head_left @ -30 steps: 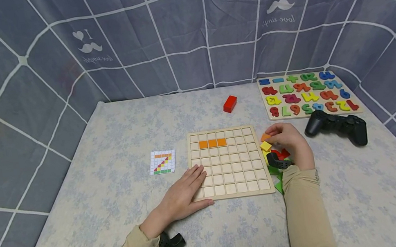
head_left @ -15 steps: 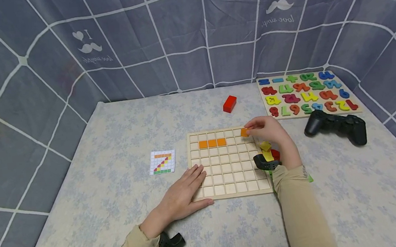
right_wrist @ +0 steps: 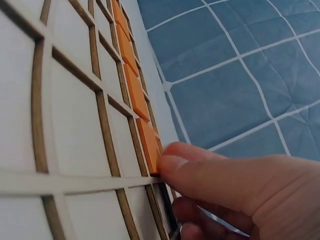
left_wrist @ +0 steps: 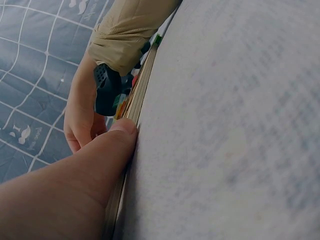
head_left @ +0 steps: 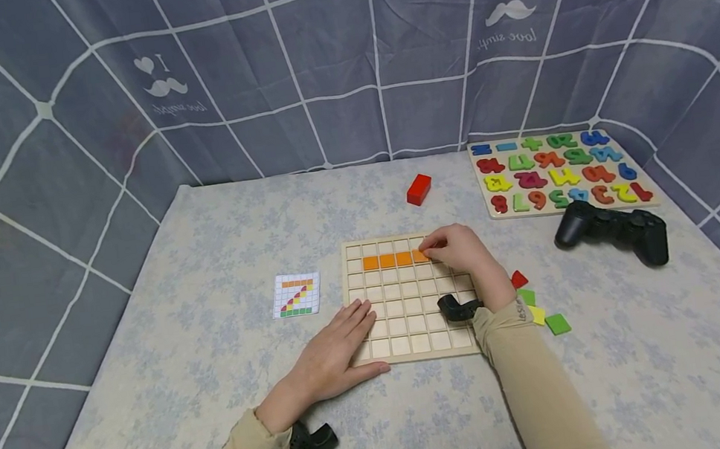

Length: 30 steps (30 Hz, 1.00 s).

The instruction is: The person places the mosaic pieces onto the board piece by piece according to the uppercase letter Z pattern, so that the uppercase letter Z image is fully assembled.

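Observation:
A wooden grid board (head_left: 420, 356) lies flat on the table. Three orange square tiles (head_left: 388, 261) sit side by side in its second row from the far edge. My right hand (head_left: 460, 249) pinches another orange square tile (right_wrist: 148, 147) between thumb and index finger, at the cell just right of that row. The tile looks slightly tilted in the right wrist view. My left hand (head_left: 332, 355) rests with straight fingers on the board's near left corner, its thumb (left_wrist: 122, 135) along the near edge.
Left of the board lies a pattern card (head_left: 296, 294). Loose coloured tiles (head_left: 557, 324) lie by my right forearm, which hides part of the pile. Further off are a red block (head_left: 419, 189), a number puzzle (head_left: 559, 174) and a black game controller (head_left: 610, 231).
My right hand has carried the orange tile from the pile at the right, leftward over the board to the cell beside the other orange tiles. My left hand has stayed still.

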Available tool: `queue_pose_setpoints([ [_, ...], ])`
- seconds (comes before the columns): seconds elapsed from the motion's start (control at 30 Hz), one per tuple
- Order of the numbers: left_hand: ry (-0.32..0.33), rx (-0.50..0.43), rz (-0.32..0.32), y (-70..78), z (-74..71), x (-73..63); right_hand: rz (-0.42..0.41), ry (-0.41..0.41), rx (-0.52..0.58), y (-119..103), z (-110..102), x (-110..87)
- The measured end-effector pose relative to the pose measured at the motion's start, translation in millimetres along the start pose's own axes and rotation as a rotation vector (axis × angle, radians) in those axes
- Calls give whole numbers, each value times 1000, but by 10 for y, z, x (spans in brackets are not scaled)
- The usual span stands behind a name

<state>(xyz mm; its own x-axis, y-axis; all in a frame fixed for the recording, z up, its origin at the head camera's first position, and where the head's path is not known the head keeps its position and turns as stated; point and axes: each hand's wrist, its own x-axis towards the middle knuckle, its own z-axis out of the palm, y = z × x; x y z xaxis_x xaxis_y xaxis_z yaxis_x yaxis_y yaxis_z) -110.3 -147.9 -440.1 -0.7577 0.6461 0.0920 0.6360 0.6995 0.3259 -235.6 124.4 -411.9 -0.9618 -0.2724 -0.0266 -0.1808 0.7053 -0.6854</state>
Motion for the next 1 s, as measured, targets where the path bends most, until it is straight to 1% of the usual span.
queue_pose_setpoints([
  [0.1, -1, -8, -3, 1, -3, -3, -30, -13, 4, 2, -1, 0],
  [0.17, -1, -10, -2, 1, -3, -4, -27, -14, 21, 14, -18, -10],
  [0.33, -3, -8, -1, 0, 0, -3, 43, 11, 121, 78, -128, -69],
  [0.5, -2, -2, 1, -3, 5, 1, 87, 19, 200, 163, -260, -123],
  [0.67, 3, -5, 4, -7, 7, -1, 128, -24, 257, 269, -348, -164],
  [0.73, 4, -5, 5, -8, 7, -3, 126, -46, 259, 310, -375, -174],
  [0.9, 9, -6, 7, -6, 3, -5, 133, -84, 223, 382, -441, -217],
  [1.0, 11, -5, 8, -5, 1, -4, 152, -105, 250, 422, -483, -260],
])
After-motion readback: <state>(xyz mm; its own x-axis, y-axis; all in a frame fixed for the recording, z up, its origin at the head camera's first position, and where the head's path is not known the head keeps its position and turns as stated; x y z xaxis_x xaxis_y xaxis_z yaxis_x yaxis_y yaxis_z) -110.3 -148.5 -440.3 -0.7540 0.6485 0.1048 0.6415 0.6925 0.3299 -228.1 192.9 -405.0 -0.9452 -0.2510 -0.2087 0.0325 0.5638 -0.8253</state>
